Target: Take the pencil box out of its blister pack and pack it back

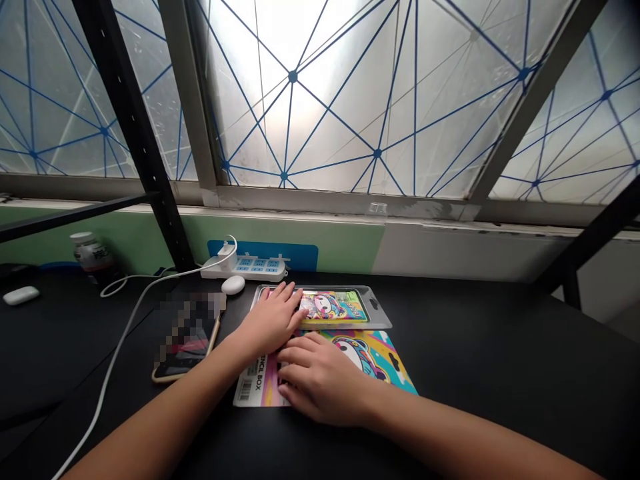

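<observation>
A clear plastic blister shell (379, 316) lies on the black table, with a brightly printed pencil box (335, 306) showing a cartoon face inside it. Just in front, a colourful backing card (396, 375) marked "NCIL BOX" and a barcode lies flat, partly under my hands. My left hand (274, 320) rests palm down on the left part of the shell, its fingers stretched out. Lying over the middle of the card is my right hand (325, 381), palm down and fingers extended to the left. Both hands hide parts of what lies beneath them.
Left of the hands lies a phone (175, 369), partly blurred out, and a white rounded case (233, 285). A white cable (117, 353) runs from the power strip (260, 267) across the table. A jar (93, 257) stands farther left. Black metal posts (145, 147) rise before the window.
</observation>
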{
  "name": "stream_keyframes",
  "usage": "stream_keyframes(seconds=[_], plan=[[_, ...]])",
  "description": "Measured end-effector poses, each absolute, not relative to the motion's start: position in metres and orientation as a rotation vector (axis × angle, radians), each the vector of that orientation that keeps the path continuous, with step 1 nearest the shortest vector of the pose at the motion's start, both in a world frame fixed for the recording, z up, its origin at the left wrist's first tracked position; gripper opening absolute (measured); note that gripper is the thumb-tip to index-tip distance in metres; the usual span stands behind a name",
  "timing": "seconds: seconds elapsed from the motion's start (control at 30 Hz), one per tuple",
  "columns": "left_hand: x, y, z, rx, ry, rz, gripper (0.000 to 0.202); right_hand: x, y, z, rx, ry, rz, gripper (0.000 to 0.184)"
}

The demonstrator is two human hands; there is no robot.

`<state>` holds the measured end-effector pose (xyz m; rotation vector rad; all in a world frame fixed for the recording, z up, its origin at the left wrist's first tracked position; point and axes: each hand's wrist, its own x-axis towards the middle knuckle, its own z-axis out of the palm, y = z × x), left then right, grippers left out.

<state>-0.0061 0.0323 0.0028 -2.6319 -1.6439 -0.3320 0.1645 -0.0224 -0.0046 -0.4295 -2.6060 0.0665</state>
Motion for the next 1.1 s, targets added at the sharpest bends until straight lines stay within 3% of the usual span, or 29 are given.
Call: stream_keyframes(seconds=[0.23, 0.4, 0.53, 0.83, 1.1], plan=[[-0.008, 0.032, 0.002, -2.641, -1.658, -0.355, 0.055, 0.209, 0.032, 0.019, -0.776, -2.387, -0.299, 0.028], [-0.009, 0.032, 0.002, -2.639, -1.639, -0.357, 0.055, 0.249, 0.079, 0.018, -1.283, -2.321, -0.076, 0.028], [-0.009, 0.033, 0.0, -2.637, -1.635, -0.367, 0.054, 0.257, 0.09, 0.012, -1.327, -2.367, -0.026, 0.028], [-0.01, 0.034, 0.0, -2.62, -1.662, -0.404, 0.054, 0.263, 0.088, 0.019, -1.39, -2.552, 0.135, 0.058], [-0.014, 0.031, 0.008, -2.609, -1.601, -0.408, 0.05, 0.258, 0.089, 0.01, -1.469, -2.408, 0.139, 0.052]])
